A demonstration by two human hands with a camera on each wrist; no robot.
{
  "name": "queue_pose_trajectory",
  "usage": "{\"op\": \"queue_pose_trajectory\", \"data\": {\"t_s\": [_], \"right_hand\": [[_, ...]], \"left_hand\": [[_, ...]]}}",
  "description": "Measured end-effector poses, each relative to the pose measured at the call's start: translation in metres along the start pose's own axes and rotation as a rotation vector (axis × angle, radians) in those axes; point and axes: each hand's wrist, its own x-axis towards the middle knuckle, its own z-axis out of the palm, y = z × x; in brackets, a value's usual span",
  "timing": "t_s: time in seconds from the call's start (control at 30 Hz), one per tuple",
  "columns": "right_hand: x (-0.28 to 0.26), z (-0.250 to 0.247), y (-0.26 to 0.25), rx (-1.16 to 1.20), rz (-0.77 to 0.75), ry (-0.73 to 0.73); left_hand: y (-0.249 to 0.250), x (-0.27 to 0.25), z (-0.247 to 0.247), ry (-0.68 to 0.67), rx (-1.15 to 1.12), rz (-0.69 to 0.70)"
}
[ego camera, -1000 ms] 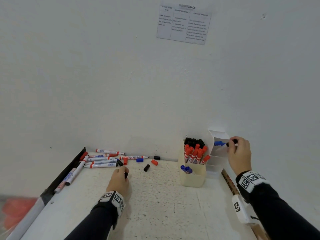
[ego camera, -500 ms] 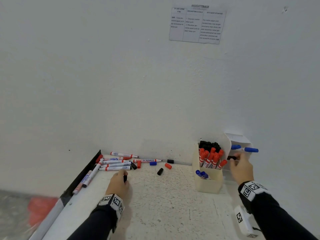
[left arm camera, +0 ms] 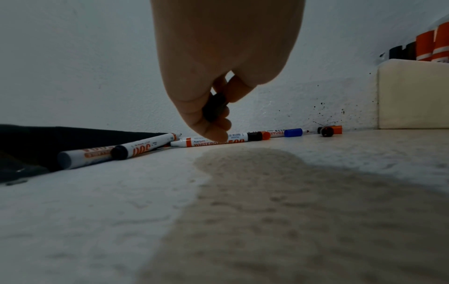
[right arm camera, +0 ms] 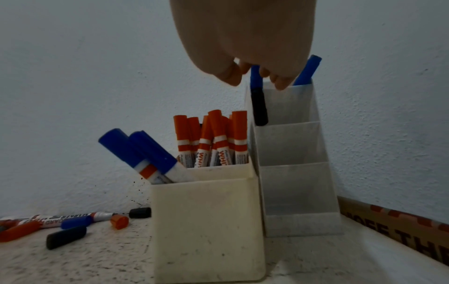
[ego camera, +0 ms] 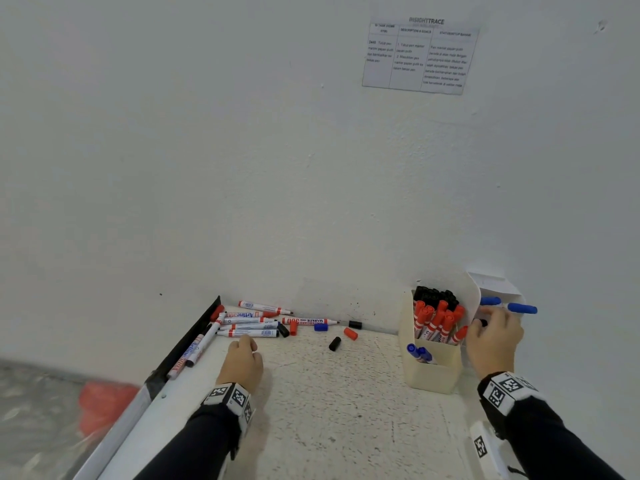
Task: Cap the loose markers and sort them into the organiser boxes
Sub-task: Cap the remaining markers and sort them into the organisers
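Note:
Several uncapped markers point(ego camera: 251, 333) lie piled at the back left of the table. My left hand point(ego camera: 242, 355) is just in front of them. In the left wrist view it pinches a black cap point(left arm camera: 213, 107), and a fingertip touches a white marker point(left arm camera: 194, 143). Loose caps point(ego camera: 334, 343) lie near the wall. My right hand point(ego camera: 491, 337) reaches over the white tiered organiser point(right arm camera: 291, 144), where blue-capped markers point(ego camera: 523, 309) stand in the top compartment. A black cap point(right arm camera: 258, 107) hangs at its fingers, seemingly pinched. The cream organiser point(ego camera: 431, 375) holds red, black and blue markers.
A black strip point(ego camera: 187, 344) edges the table on the left, with a red thing point(ego camera: 104, 407) on the floor beyond. The wall closes off the back. A printed cardboard box point(right arm camera: 401, 230) lies right of the organisers. A paper sheet point(ego camera: 419, 57) hangs on the wall.
My right hand lowered the blue marker into the white organiser's top compartment and let go of it. My left hand crept forward to the marker pile, its black cap still held.

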Motion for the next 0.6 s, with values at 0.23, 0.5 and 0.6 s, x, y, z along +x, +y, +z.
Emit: {"op": "queue_pose_trajectory", "data": {"t_s": [0.23,0.5,0.6], "right_hand": [[-0.020,0.014,-0.084,0.236,-0.278,-0.027],[-0.094,0.116,-0.201,0.385,-0.362,-0.688],[-0.143,0.154,-0.233,0.295,-0.445,-1.012]], "left_hand": [[-0.018,0.004,-0.025,0.041,0.057,-0.063],[-0.061,0.003,-0.076,0.116,0.030,-0.204],[-0.076,0.006,-0.092,0.155,-0.013,-0.224]]}}
